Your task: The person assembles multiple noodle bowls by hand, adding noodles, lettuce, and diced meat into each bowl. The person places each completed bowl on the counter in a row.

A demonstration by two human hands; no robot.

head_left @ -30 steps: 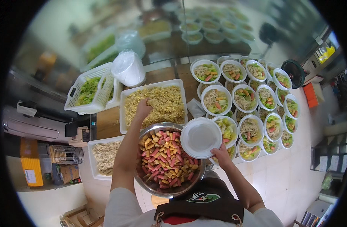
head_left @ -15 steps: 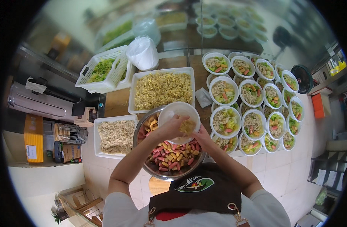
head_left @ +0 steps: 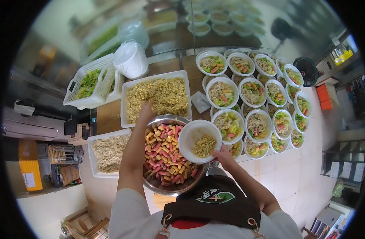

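Note:
My right hand grips the rim of a white round bowl and holds it tilted over the right side of a steel basin. A small heap of yellowish shredded food lies in the bowl. Cut pink sausage and golden-brown pieces fill the basin. My left hand reaches into a white tray of yellowish, sprout-like shreds, at its near side. The fingers of that hand are hidden, sunk among the shreds or turned away.
Many filled white bowls stand stacked in rows at right. A tray of pale shreds is at left. Behind it are a basket of lettuce and a wrapped stack of white bowls. A small white packet lies mid-table.
My left hand has gone from inside the bowl to the tray of yellowish shreds. The bowl has moved right and down, uncovering more of the basin. The whole view has shifted slightly.

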